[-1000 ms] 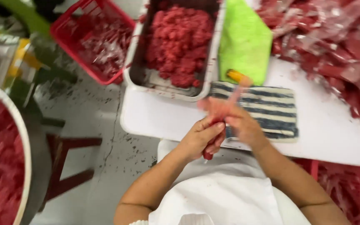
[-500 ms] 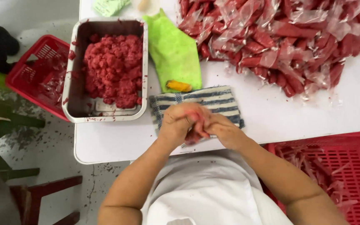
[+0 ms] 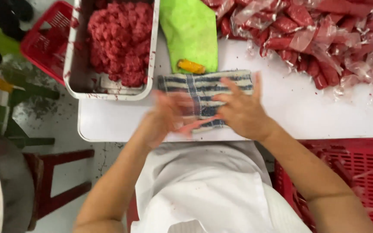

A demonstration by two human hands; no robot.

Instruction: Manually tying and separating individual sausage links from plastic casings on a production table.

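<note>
From the head camera we look down on a white worktop (image 3: 290, 112) with both hands over a blue-and-white striped cloth (image 3: 206, 86) that lies at the near edge. Our left hand (image 3: 169, 116) is blurred; its fingers look spread and loose, but we cannot tell whether it grips anything. Our right hand (image 3: 240, 110) rests flat and open on the cloth, fingers spread. Between the two hands, at the cloth's near edge, a thin reddish filled tube (image 3: 197, 125) shows, touching or just beside the fingers. Behind the cloth lies a green cloth (image 3: 191, 30) with a small orange thing (image 3: 191, 66) at its near end. At the worktop's left edge stands a metal tray (image 3: 76, 73) of red minced meat (image 3: 119, 39). Across the far right corner lies a heap of red filled plastic tubes (image 3: 324, 30). Red crates stand on the floor, one at far left (image 3: 48, 39), one at near right (image 3: 355, 172).
</note>
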